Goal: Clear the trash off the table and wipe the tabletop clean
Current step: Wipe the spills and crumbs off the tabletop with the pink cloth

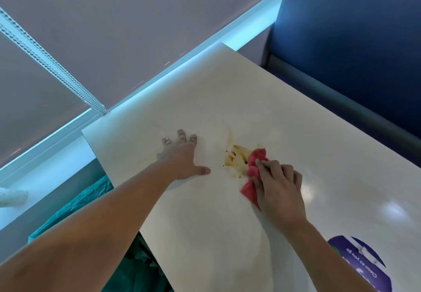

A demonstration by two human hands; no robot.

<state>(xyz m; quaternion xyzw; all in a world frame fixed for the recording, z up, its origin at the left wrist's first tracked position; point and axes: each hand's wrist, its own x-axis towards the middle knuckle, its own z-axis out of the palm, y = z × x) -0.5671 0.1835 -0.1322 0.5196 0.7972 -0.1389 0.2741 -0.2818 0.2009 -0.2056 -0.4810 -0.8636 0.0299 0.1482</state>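
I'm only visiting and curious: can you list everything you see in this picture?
table: one, white, middle and right.
stain: one, yellow-brown smear, on the table between the hands.
cloth: one, red, at the stain's right edge.
sticker: one, purple, on the table, lower right.
seat: one, blue, beyond the table, upper right.
bag: one, green, below the table's left edge.
bead chain: one loop, silvery, against the grey blind, left.
left hand: one, flat on the table, left of the stain.
right hand: one, holding the cloth.
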